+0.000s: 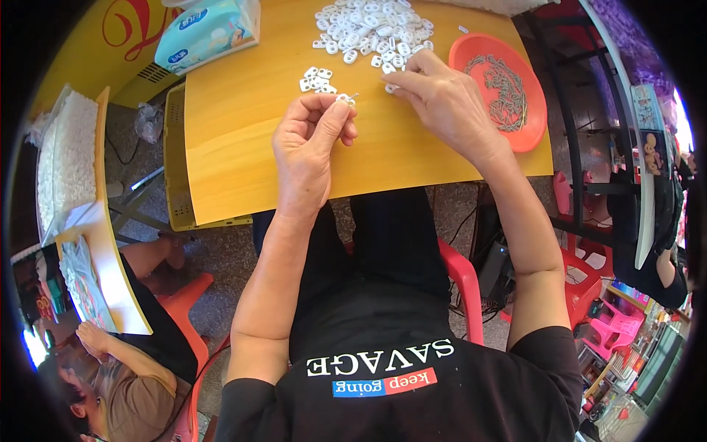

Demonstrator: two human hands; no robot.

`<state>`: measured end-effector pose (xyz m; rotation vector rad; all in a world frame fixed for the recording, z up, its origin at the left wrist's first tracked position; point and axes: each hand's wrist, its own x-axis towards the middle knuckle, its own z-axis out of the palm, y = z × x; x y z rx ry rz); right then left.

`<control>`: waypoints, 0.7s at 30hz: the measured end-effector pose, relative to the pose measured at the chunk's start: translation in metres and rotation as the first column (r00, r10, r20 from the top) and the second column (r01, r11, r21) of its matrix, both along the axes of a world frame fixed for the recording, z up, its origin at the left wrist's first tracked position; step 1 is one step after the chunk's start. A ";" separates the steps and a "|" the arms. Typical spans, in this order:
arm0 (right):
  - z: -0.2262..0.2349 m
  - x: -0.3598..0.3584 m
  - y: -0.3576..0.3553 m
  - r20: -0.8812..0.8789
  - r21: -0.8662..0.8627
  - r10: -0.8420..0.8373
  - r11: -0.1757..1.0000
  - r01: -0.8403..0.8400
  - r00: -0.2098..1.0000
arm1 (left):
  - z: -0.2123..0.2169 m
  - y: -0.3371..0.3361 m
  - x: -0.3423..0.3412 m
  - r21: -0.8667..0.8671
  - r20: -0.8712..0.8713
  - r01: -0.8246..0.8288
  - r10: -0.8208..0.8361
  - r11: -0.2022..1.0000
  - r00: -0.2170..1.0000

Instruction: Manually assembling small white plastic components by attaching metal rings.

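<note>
Tab (343, 97) in L hand (308, 140), pinched thumb-to-finger above tabletop (243, 140); prob. light, stiff, slick plastic, best held by edges. R hand (451, 102) half-curled, fingertips at another tab (391, 88), can't tell if gripped.

Heap of loose pieces (375, 22) on table (250, 147), toward the far edge. Left of heap, tissue pack (210, 33); right of heap and nearer the person, plate (535, 107) with metal bits (508, 96) in it. Before heap: lesser cluster (317, 79) and left hand (309, 144) leftward, right hand (453, 103) rightward.
</note>
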<state>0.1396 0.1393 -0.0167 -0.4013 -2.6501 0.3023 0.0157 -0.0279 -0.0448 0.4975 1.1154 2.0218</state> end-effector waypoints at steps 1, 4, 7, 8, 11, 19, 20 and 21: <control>-0.002 -0.001 0.001 0.035 0.030 0.016 0.999 -0.017 0.999 | 0.000 0.000 0.000 0.000 0.000 -0.003 0.003 1.000 1.000; 0.000 -0.006 0.000 0.063 0.066 0.036 0.997 -0.040 0.997 | 0.000 0.000 0.000 0.007 -0.002 0.002 -0.002 1.000 1.000; 0.003 -0.010 -0.006 0.050 0.079 0.064 0.995 -0.068 0.997 | 0.000 -0.001 0.000 -0.004 -0.013 0.007 -0.007 1.000 1.000; 0.004 -0.010 -0.008 0.045 0.085 0.084 0.992 -0.088 0.995 | 0.000 -0.001 0.000 -0.002 -0.011 0.009 -0.009 1.000 1.000; 0.001 -0.010 -0.012 -0.071 -0.194 0.091 0.976 -0.104 0.993 | 0.001 -0.001 0.000 0.000 -0.004 0.014 -0.014 1.000 1.000; 0.006 -0.017 -0.039 -0.217 -0.975 -0.258 0.108 -0.195 0.941 | -0.002 -0.003 -0.001 -0.004 -0.057 0.031 -0.031 1.000 0.998; 0.003 -0.019 -0.041 -0.220 -0.975 -0.315 0.046 -0.217 0.923 | 0.000 -0.002 0.000 0.023 -0.062 0.040 -0.038 0.999 0.997; 0.002 -0.020 -0.042 -0.220 -0.975 -0.318 0.046 -0.217 0.922 | 0.000 -0.001 0.001 0.050 -0.068 0.049 -0.045 0.998 0.997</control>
